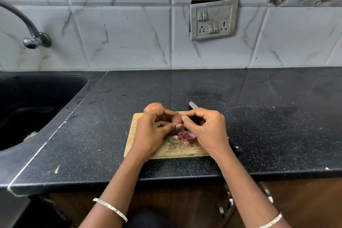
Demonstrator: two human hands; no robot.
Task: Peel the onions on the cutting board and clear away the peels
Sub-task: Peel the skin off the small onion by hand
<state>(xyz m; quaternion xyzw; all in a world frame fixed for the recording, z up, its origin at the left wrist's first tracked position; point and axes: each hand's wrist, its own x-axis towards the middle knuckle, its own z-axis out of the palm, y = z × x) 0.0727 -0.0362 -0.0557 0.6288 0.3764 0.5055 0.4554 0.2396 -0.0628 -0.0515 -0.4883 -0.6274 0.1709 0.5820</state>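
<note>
Pinkish onion [177, 119] cradled in left grip [153, 131], right grip [203, 129] pinching it.

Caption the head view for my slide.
An onion peeled between left hand and right hand over the board; peels, another onion, knife nearby.

1 onion [177, 119] over cutting board [175, 151] (peels [185, 136] heaped beneath).
</note>
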